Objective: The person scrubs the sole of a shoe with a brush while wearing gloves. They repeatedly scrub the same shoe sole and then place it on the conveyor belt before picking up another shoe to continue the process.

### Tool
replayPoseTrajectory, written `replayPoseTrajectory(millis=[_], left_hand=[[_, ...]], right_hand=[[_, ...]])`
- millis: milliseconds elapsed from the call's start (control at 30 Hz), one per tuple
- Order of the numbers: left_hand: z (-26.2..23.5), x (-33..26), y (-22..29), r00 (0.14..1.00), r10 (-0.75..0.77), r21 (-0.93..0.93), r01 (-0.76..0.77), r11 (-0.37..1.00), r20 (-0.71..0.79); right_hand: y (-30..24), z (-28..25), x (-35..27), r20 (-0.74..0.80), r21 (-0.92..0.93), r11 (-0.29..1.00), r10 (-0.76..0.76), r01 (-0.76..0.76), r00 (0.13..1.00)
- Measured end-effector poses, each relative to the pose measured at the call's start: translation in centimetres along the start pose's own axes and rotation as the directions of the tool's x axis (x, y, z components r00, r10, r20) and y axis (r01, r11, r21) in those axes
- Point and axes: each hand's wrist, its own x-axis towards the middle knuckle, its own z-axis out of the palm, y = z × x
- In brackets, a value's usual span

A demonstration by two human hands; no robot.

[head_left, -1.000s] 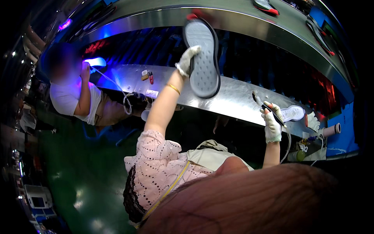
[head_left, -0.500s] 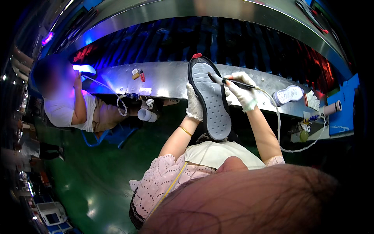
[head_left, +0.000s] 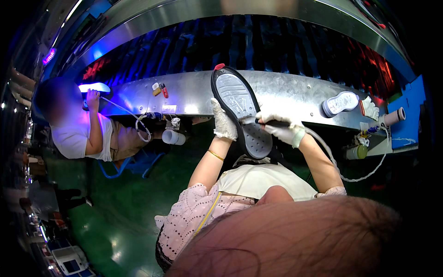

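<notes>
A shoe sole (head_left: 235,94) with a grey inner face, black rim and red tip is held tilted before me, its red end pointing away. My left hand (head_left: 224,123), in a white glove, grips its left edge; some fingers are hidden behind it. In my gloved right hand (head_left: 287,131) is a dark-handled brush (head_left: 250,120), closed in my fingers. The bristles lie across the middle of the sole, just before its dimpled part. A pale tube (head_left: 326,147) runs from the handle. The sole's front half looks glossy and wet.
The metal bench (head_left: 281,92) carries a pale sole (head_left: 341,103), gloves (head_left: 369,108) and small red and yellow items (head_left: 161,90). Dark hanging strips (head_left: 207,46) line the far side. At left a co-worker (head_left: 99,134) sits near a white cup (head_left: 174,136); bottles (head_left: 356,152) hang at right.
The brush has moved toward me, from the sole's front part to its middle. The sole has shifted slightly left, and its front surface now looks shinier.
</notes>
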Motion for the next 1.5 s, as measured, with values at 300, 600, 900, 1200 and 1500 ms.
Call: replayPoseTrajectory(millis=[300,600,900,1200,1500], left_hand=[[0.9,-0.2,-0.8,0.997,-0.052,-0.003,0.052,0.999,0.059],[-0.8,0.0,-0.1,0.978,-0.037,-0.124,0.064,0.99,0.207],[0.2,-1.0,-3.6,0.982,-0.023,-0.052,0.034,0.998,0.187],[1.0,-0.5,-4.4,0.99,0.069,-0.196,-0.045,0.98,0.12],[-0.5,0.3,-3.8,0.994,0.046,0.02,-0.048,0.999,0.094]], right_hand=[[1.7,-0.7,5.1,-0.234,-0.291,0.914,-0.356,0.284,0.905],[-0.1,0.2,-0.3,-0.143,0.184,0.96,0.238,-0.211,0.961],[1.7,1.2,6.3,-0.47,0.239,0.971,0.109,0.007,0.876],[-1.0,3.4,5.7,-0.39,0.074,0.994,-0.044,0.079,0.92],[-0.7,2.8,4.5,-0.26,-0.214,0.961,-0.231,0.177,0.938]])
